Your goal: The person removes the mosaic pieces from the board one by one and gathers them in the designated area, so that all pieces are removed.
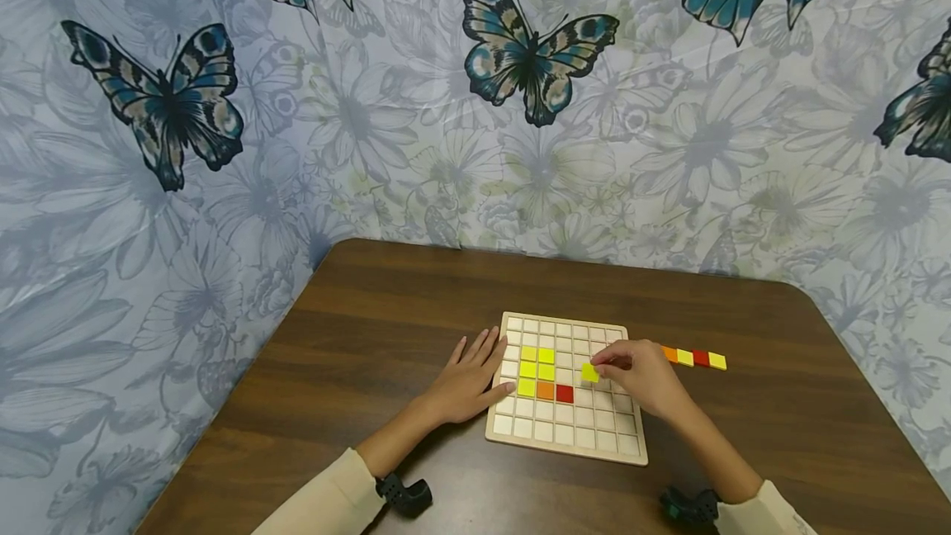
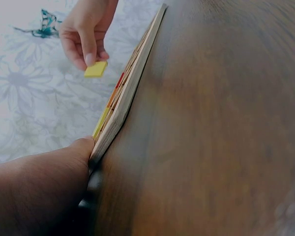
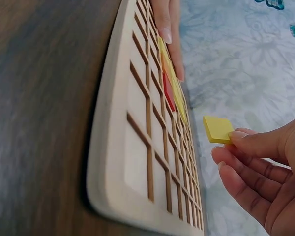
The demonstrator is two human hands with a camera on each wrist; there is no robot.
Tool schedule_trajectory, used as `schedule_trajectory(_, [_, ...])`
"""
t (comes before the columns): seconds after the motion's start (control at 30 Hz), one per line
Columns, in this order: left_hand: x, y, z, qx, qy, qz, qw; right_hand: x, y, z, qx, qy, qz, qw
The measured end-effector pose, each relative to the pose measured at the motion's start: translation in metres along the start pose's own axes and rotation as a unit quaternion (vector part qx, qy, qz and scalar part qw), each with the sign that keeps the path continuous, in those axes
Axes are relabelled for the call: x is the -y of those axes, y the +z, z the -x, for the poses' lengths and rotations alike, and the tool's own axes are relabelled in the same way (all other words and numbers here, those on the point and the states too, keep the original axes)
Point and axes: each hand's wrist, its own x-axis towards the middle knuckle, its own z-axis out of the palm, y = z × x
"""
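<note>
A square wooden grid board (image 1: 568, 435) lies on the table with several yellow tiles (image 1: 527, 370), an orange tile (image 1: 546, 390) and a red tile (image 1: 565, 394) set in its cells. Between thumb and fingertips, my right hand (image 1: 641, 371) pinches a yellow square tile (image 3: 218, 130) held above the board, apart from its surface. My left hand (image 1: 466, 380) rests with straight, spread fingers at the board's left edge, its thumb and fingertips touching the frame. In the left wrist view the pinched tile (image 2: 95, 69) hangs over the board's far side.
To the right of the board, a row of orange, yellow and red tiles (image 1: 701, 358) lies on the brown table (image 1: 371, 312). A butterfly-print wall covering (image 1: 416, 147) stands behind the table. Each wrist wears a black strapped device (image 1: 404, 495).
</note>
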Motion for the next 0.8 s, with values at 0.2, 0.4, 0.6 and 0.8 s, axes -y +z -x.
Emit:
schedule_trajectory(0.2, [0.001, 0.002, -0.002, 0.0, 0.002, 0.003, 1.0, -0.008, -0.016, 0.009, -0.028, -0.001, 0.017, 0.9995])
schedule_trajectory(0.4, [0.004, 0.006, -0.003, -0.002, 0.0, -0.004, 1.0, -0.016, -0.031, 0.017, -0.04, 0.009, 0.029, 0.9987])
schedule_trajectory(0.6, [0.005, 0.005, -0.002, -0.004, -0.001, -0.006, 1.0, -0.023, -0.044, 0.021, -0.043, 0.023, 0.021, 0.9986])
schedule_trajectory(0.8, [0.001, -0.001, -0.001, 0.005, 0.003, -0.003, 1.0, -0.031, -0.052, 0.022, -0.053, 0.027, 0.031, 0.9977])
